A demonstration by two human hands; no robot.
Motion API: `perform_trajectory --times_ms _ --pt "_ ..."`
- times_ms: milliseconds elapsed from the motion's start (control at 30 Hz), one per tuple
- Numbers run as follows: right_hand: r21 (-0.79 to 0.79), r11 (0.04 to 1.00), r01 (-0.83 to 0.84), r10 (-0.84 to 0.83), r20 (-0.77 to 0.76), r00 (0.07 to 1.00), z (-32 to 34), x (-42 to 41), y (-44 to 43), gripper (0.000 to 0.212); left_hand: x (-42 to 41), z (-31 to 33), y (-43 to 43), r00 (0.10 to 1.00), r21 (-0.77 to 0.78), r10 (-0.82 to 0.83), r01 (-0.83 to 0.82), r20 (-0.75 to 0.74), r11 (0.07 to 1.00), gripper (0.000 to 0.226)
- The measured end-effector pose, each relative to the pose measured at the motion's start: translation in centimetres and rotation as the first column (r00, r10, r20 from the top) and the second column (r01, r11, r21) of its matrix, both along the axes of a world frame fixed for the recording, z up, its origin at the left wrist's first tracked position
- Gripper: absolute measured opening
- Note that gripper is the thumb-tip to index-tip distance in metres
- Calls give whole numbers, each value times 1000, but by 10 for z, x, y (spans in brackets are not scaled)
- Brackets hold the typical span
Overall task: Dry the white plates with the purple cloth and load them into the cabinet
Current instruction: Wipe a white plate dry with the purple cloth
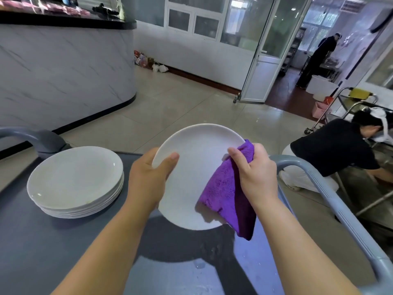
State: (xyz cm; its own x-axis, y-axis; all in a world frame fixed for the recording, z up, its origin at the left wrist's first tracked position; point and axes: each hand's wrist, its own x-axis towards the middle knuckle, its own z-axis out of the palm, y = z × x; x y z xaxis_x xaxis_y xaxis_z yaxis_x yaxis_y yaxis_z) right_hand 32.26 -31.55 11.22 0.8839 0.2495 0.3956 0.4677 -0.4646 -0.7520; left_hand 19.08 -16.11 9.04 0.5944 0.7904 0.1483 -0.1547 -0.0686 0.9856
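Note:
I hold one white plate (pixel 191 167) tilted up above the grey cart top (pixel 32 241). My left hand (pixel 148 177) grips its left rim, thumb on the face. My right hand (pixel 253 173) holds the purple cloth (pixel 225 194) against the plate's right side; the cloth wraps over the rim and hangs down past the lower edge. A stack of several white plates (pixel 74 177) rests on the cart to the left.
Grey cart handles rise at the left (pixel 32 137) and right (pixel 319 184). A person in black (pixel 333 150) crouches at the right by a steel frame. A curved marble-look counter (pixel 63 71) stands left. Another person (pixel 319 58) stands beyond an open glass door.

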Motion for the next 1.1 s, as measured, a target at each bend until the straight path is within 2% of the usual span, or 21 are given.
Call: perform_trajectory --times_ms 67,133,167,233,333,433,500,533,600,667,733,800,900,1000,1067,1100 --pt "141 984 111 -106 -46 993 -2 -7 5 38 1 3 -6 998 -5 39 -39 56 999 19" --pt "283 927 246 -188 -217 958 -16 -16 14 43 4 0 -14 985 -113 99 -83 142 990 20" --pt "306 906 293 -205 -288 935 -27 -22 19 47 5 1 -18 978 -181 119 -87 174 980 19" --pt "292 905 310 -211 -324 922 -42 -27 22 51 4 -3 -19 979 -237 92 -47 182 970 16" --pt "248 942 224 -162 -250 955 -32 -19 13 46 -6 -9 -4 988 -217 -89 116 129 969 9" --pt "78 995 63 -55 -100 993 -9 -8 6 40 -14 -10 14 959 -146 -278 283 58 948 24" --pt "-39 999 -13 12 -28 1000 2 -9 9 36 -13 -4 17 978 -82 -208 209 25 975 6" --pt "-65 998 -16 16 -3 1000 6 -10 10 36 -11 -4 17 989 -58 -144 145 29 988 13" --pt "-9 999 42 -42 15 999 9 -14 12 37 -8 -2 12 996 -51 -62 65 59 997 21" --pt "161 972 173 -165 -62 984 2 -18 13 40 -6 0 2 996 -66 -6 11 86 998 19" --pt "301 903 308 -245 -230 942 -15 -25 18 47 -3 -5 -11 988 -179 49 -23 144 984 14" --pt "310 879 363 -258 -331 908 -35 -32 19 51 -1 -9 -24 979 -299 83 -24 187 954 9" --pt "257 914 316 -233 -305 923 -39 -30 12 49 -2 -14 -26 989 -313 36 11 142 950 9" --pt "203 961 186 -148 -189 971 -16 -16 -2 41 -7 -12 -11 982 -224 -161 180 101 958 17" --pt "99 991 91 -81 -99 992 -1 -8 -6 38 -8 -5 -2 971 -140 -234 237 43 961 28" --pt "24 998 58 -57 -49 997 4 -6 -6 36 -7 -1 -1 976 -96 -216 218 28 971 22"
